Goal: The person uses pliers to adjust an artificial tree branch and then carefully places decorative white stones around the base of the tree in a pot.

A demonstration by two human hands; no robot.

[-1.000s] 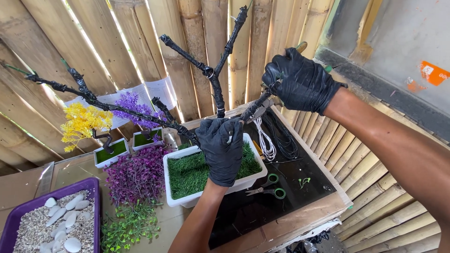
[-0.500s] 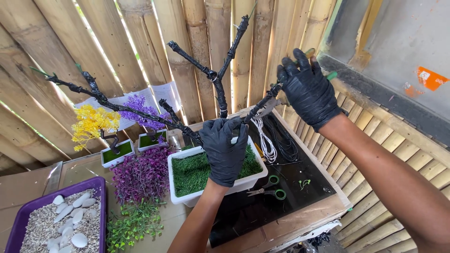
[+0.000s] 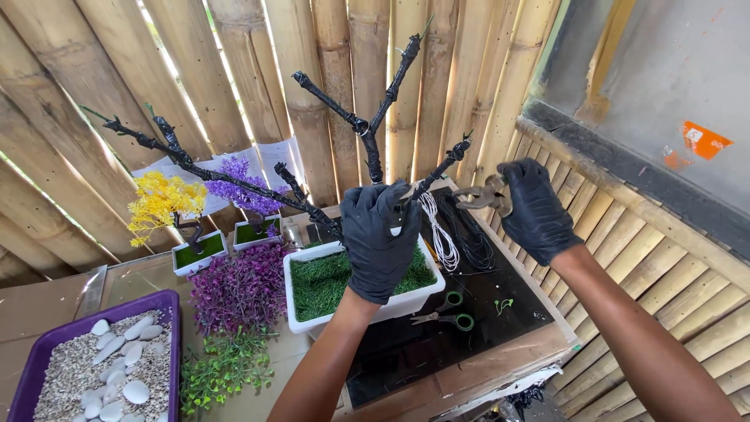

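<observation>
While the left hand (image 3: 380,238) is staying clenched around the black tree trunk (image 3: 373,156) above the white planter (image 3: 301,312), the right hand (image 3: 533,209) is dropping from a branch tip, now gripping pliers (image 3: 478,194); trimming seems underway.

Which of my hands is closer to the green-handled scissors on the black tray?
Left. Your left hand grips the black tree trunk almost straight above the scissors. Your right hand, holding pliers, is higher and farther off to the right of them.
</observation>
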